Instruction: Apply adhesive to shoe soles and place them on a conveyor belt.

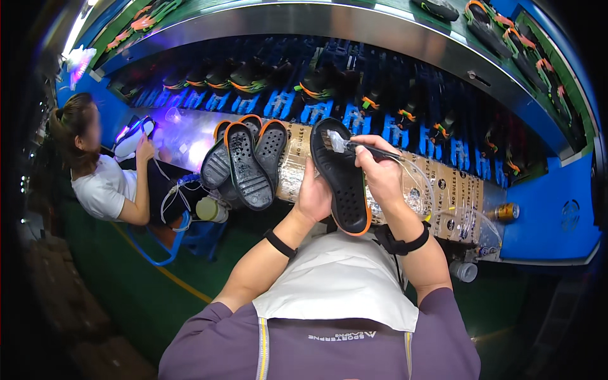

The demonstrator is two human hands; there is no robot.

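Observation:
My left hand (315,193) grips a black shoe sole with an orange rim (344,183) from its left side and holds it upright over my lap. My right hand (378,170) holds a thin brush tool (354,146) whose bristle tip rests on the upper part of the sole. A clear tube runs from the tool down to the right. Both wrists wear black bands. A white cloth (339,282) covers my lap.
Several black soles with orange rims (244,158) lean in a pile on the cardboard-covered bench (453,190). A conveyor rack of shoes on blue holders (329,95) runs behind. A co-worker in a white shirt (104,183) sits at left. A small can (506,211) stands at right.

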